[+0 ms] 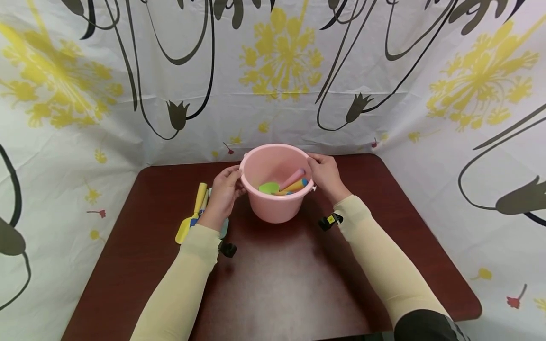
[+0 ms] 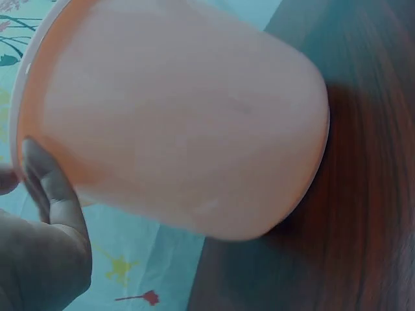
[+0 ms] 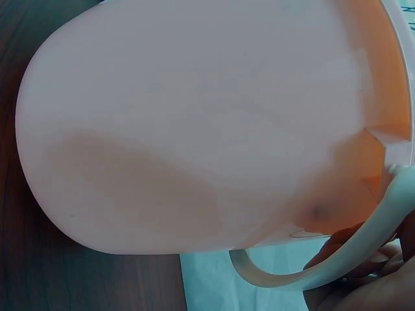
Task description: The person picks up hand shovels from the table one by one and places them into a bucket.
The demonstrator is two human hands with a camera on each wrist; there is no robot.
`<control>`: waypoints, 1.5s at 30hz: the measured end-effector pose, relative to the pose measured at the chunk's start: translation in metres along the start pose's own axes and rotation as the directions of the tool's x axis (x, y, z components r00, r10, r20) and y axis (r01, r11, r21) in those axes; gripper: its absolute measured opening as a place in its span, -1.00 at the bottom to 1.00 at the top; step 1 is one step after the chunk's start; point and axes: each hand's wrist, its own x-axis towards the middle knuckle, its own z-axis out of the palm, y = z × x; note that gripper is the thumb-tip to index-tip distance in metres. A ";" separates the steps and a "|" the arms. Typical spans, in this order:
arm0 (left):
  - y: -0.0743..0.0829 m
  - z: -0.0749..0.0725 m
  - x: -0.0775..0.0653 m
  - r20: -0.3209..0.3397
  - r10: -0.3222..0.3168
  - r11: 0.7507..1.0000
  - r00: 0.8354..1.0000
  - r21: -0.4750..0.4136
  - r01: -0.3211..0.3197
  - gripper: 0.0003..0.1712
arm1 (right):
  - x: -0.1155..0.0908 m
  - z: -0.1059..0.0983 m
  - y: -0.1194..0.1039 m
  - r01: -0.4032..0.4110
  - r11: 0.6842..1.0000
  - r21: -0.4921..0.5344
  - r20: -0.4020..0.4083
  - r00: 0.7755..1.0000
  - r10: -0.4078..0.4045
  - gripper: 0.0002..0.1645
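Both hands point(image 1: 222, 193) point(image 1: 328, 177) grip the pink bucket point(image 1: 275, 208) between them, one at each side.
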 end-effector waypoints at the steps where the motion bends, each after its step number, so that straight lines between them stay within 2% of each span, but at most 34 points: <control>1: 0.002 -0.001 0.000 0.004 -0.005 0.999 1.000 0.032 0.005 -0.53 | 0.000 0.000 -0.001 0.004 1.000 -0.001 -0.001 1.000 -0.004 -0.52; 6: 0.009 -0.006 -0.001 0.019 -0.035 0.988 0.999 0.150 0.031 -0.55 | -0.001 -0.001 -0.002 0.017 1.000 -0.019 -0.010 1.000 -0.017 -0.53; 9: 0.016 -0.011 -0.004 0.034 -0.039 0.969 0.999 0.244 0.029 -0.56 | -0.001 -0.001 -0.002 0.014 1.000 -0.025 -0.007 1.000 -0.014 -0.51; 15: 0.029 -0.034 -0.010 0.078 -0.029 0.885 0.997 0.466 -0.010 -0.53 | 0.000 -0.002 -0.005 0.009 1.000 -0.028 0.009 1.000 -0.009 -0.51; 20: 0.034 -0.061 -0.009 0.066 0.019 0.838 0.998 0.543 -0.052 -0.58 | 0.001 -0.003 -0.006 0.010 1.000 -0.024 0.007 1.000 -0.010 -0.52; 22: 0.036 -0.075 -0.007 0.053 0.028 0.824 0.998 0.564 -0.053 -0.57 | 0.001 -0.004 -0.005 0.013 1.000 -0.019 0.008 1.000 -0.013 -0.52; 25: 0.038 -0.094 -0.003 0.016 0.048 0.787 0.999 0.615 -0.048 -0.56 | 0.001 -0.005 -0.004 0.016 1.000 -0.013 0.015 1.000 -0.015 -0.52; 27: 0.039 -0.105 -0.001 -0.026 0.069 0.750 0.997 0.661 -0.035 -0.58 | 0.000 -0.004 -0.003 0.012 1.000 -0.012 0.016 1.000 -0.012 -0.52; 30: 0.039 -0.117 0.003 -0.094 0.105 0.672 0.990 0.741 -0.001 -0.58 | 0.000 -0.003 -0.003 0.002 1.000 -0.013 0.019 1.000 -0.001 -0.51; 34: 0.033 -0.127 0.013 -0.149 0.130 0.540 0.980 0.840 0.055 -0.53 | -0.001 -0.002 -0.003 -0.003 1.000 -0.011 0.020 1.000 0.003 -0.50; 37: 0.027 -0.131 0.023 -0.154 0.114 0.460 0.981 0.884 0.085 -0.46 | -0.001 -0.002 -0.002 0.001 1.000 -0.008 0.015 1.000 -0.001 -0.50; 41: 0.019 -0.138 0.034 -0.136 0.023 0.409 0.991 0.905 0.115 -0.33 | 0.000 -0.001 0.000 0.003 1.000 -0.004 0.013 1.000 -0.003 -0.51; 45: 0.015 -0.141 0.039 -0.131 -0.088 0.377 0.988 0.913 0.154 -0.26 | 0.000 -0.002 0.001 0.005 1.000 0.003 0.014 1.000 -0.005 -0.51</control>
